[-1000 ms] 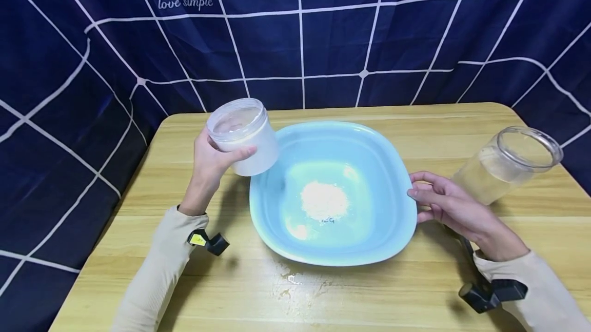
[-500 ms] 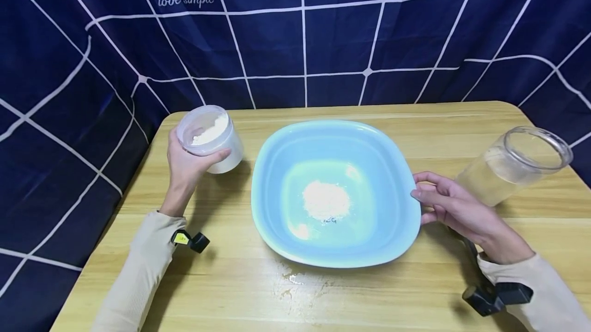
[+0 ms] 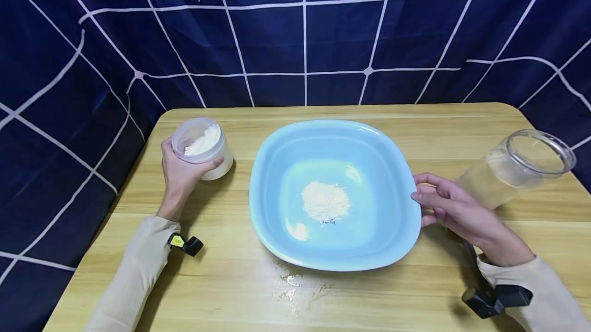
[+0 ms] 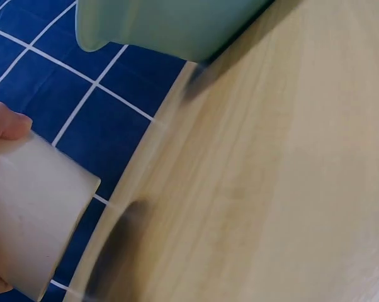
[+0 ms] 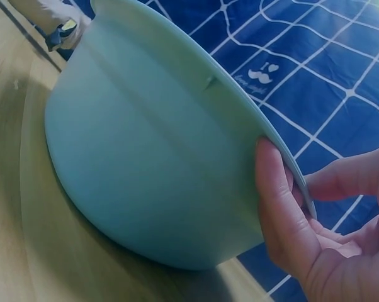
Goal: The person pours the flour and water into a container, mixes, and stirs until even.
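Observation:
My left hand (image 3: 181,170) grips a frosted plastic jar (image 3: 220,163) without a lid, thumb along its near side. White powder (image 3: 207,139) shows inside the tilted jar. In the left wrist view the jar (image 4: 38,207) hangs just above the table, apart from its shadow. A light blue basin (image 3: 281,168) stands at the middle of the table, a heap of white powder (image 3: 325,201) on its floor. On its right side my right hand (image 3: 454,211) pinches the rim; in the right wrist view the fingers (image 5: 279,189) lie under the lip, thumb on top.
An open clear glass jar (image 3: 503,175), partly filled with cloudy liquid, stands right of the basin, behind my right hand. Wet spots (image 3: 290,280) lie on the wooden table (image 3: 231,280) before the basin. A dark blue gridded cloth (image 3: 263,55) hangs behind.
My left hand has carried the plastic jar left, away from the basin's edge, and lowered it toward the table. My right hand keeps its hold on the basin, which stays in place.

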A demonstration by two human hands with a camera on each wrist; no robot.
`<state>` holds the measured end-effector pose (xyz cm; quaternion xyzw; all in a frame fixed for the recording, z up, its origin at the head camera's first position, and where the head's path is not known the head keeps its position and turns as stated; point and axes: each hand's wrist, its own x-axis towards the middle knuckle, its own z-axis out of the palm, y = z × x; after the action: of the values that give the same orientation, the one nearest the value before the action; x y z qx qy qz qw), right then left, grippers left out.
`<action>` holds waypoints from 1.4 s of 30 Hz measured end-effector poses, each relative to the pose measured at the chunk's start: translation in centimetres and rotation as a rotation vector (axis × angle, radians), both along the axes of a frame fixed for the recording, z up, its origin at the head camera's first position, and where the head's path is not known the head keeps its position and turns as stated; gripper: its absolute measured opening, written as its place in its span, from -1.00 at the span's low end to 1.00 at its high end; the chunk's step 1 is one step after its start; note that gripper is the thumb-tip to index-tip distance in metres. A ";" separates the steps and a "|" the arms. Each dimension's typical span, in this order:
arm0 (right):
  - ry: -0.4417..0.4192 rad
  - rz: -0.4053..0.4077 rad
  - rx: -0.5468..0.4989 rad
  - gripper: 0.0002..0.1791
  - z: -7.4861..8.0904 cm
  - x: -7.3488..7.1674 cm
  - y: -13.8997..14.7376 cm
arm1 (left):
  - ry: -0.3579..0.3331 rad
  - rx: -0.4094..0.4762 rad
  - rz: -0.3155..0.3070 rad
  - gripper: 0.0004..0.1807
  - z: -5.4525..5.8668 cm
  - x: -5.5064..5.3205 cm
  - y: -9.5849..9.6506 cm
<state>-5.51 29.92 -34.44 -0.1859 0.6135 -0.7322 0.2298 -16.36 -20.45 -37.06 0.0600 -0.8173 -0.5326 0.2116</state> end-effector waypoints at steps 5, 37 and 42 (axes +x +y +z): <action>-0.005 -0.006 0.001 -0.65 -0.1 0.1 -0.2 | -0.004 -0.012 0.002 0.07 -0.8 -0.2 -0.2; -0.041 -0.054 -0.033 -0.63 -0.5 1.3 -0.5 | -0.209 -0.239 -0.210 -0.39 -0.7 4.1 -1.8; -0.056 -0.048 -0.055 -0.62 -0.6 1.3 -0.2 | -0.161 -0.250 -0.308 -0.86 0.3 5.8 -1.4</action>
<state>-4.19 29.70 -35.07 -0.1568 0.5909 -0.7590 0.2240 -10.56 -21.87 -36.79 -0.0500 -0.8908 -0.4465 0.0678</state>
